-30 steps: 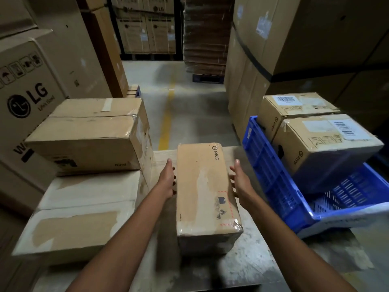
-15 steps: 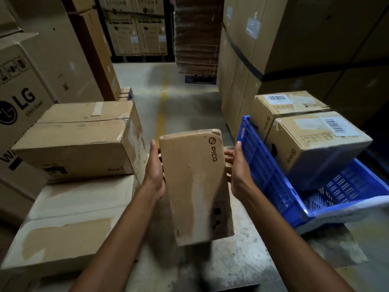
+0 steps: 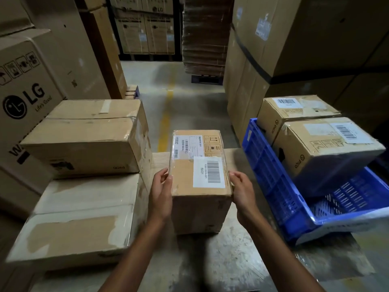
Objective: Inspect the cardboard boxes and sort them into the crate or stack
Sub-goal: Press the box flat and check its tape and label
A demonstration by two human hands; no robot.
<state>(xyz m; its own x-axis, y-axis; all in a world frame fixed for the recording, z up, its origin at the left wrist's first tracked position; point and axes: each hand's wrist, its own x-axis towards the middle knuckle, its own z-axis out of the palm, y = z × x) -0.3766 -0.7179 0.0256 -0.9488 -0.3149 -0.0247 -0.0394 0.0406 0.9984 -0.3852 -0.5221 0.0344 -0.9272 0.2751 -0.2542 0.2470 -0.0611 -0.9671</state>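
Observation:
I hold a small brown cardboard box (image 3: 185, 178) upright over the table, its labelled face with a white barcode sticker turned up. My left hand (image 3: 161, 192) grips its left side and my right hand (image 3: 242, 192) grips its right side. To the right, a blue plastic crate (image 3: 271, 175) sits tilted and carries two Pico boxes (image 3: 328, 148). On the left stands a stack: a brown box (image 3: 84, 140) on top of a wider, scuffed white-brown box (image 3: 80, 224).
The grey worn table (image 3: 221, 262) spreads under my arms. Large LG cartons (image 3: 27, 98) rise at the left and tall strapped cartons (image 3: 273, 49) at the right. A floor aisle with a yellow line (image 3: 166, 114) runs ahead toward more stacked cartons.
The box lay flat on the table, then my hands lifted and turned it. Its labelled barcode face now points up instead of the plain Pico side.

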